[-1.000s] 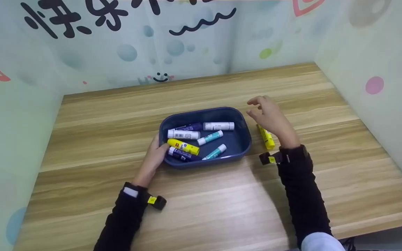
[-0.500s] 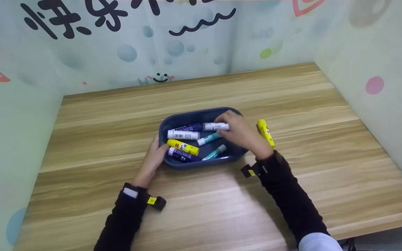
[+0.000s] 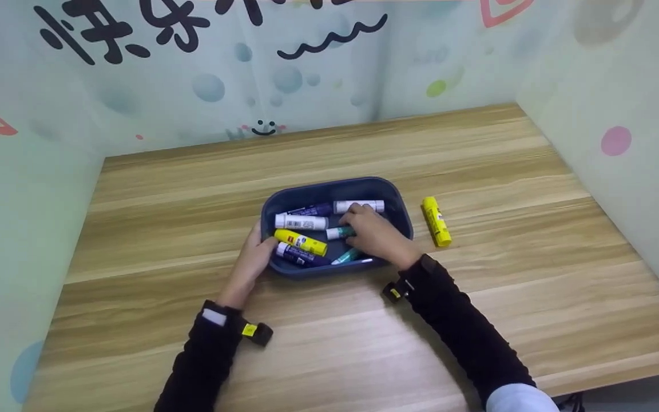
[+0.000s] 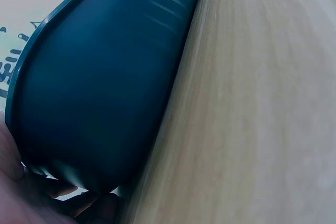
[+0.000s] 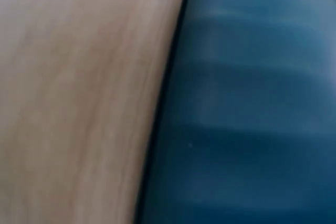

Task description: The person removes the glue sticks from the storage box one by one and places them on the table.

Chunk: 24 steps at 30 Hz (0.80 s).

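Note:
A dark blue plastic bin [image 3: 338,273] holds several glue sticks. My left hand [image 3: 255,252] grips its left end, thumb over the rim and fingers around the outer wall, as the left wrist view also shows on the bin [image 4: 100,77]. Inside the bin, my right hand [image 3: 376,233] pinches a small teal glue stick with a white cap [image 3: 338,233]; its fingers hide the far end. Below that hand lies a second teal glue stick [image 3: 346,256], partly covered. The right wrist view has only the bin's outer wall [image 5: 247,103] and tabletop, no hand.
A yellow glue stick [image 3: 436,221] lies on the wooden table [image 3: 163,229] right of the bin. Inside the bin are white glue sticks [image 3: 301,222], dark purple ones [image 3: 302,256] and a yellow one [image 3: 300,241]. Printed walls [image 3: 335,80] enclose the table at the back and sides.
My right hand has come left from above the yellow glue stick on the table, down into the bin, and taken hold of a teal glue stick, turning it slightly. The left hand stays put.

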Motion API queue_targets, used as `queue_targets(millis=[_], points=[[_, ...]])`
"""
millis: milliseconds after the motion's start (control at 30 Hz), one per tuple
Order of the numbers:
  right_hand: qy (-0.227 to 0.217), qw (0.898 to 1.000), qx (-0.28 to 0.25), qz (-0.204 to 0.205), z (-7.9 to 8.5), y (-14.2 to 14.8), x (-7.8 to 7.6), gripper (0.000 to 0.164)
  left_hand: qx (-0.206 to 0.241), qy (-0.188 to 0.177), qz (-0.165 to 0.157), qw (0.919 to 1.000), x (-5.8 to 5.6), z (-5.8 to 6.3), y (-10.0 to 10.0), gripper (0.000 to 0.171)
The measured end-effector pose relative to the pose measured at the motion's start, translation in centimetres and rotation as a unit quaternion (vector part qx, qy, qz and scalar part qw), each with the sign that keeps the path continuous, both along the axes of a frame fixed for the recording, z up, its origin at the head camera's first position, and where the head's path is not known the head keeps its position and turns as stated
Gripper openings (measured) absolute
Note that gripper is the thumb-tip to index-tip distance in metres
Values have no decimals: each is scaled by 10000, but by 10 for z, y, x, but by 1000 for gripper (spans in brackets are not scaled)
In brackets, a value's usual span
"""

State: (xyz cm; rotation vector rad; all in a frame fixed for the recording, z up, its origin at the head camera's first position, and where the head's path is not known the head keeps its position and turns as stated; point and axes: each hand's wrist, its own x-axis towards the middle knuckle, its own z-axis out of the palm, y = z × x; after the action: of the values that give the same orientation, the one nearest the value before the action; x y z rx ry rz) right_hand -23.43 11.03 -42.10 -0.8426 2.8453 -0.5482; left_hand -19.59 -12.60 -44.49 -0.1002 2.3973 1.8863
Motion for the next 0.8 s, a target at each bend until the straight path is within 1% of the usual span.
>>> queue_targets(millis=[133,267,367,500,633,800], points=[[75,9999,23,-68,-1,0,2,28,18,86,-27,10000,0,0,0,63],[55,10000,19,-37,-1,-1,2,26,-9,16,28,10000,1,2,0,63],[-89,9998,-136,-75,0,-1,2,25,-51,-21,27,10000,1,1,0,62],[-364,9980,-486,-182,3,0,0,25,-126,-47,51,9999,1,0,0,62],[-489,9952,-805,-271,13,4,-2,27,-148,-32,44,9999,1,1,0,61],[-349,9896,-1360,-318,35,17,0,28,-79,-82,31,9999,1,2,-1,61]])
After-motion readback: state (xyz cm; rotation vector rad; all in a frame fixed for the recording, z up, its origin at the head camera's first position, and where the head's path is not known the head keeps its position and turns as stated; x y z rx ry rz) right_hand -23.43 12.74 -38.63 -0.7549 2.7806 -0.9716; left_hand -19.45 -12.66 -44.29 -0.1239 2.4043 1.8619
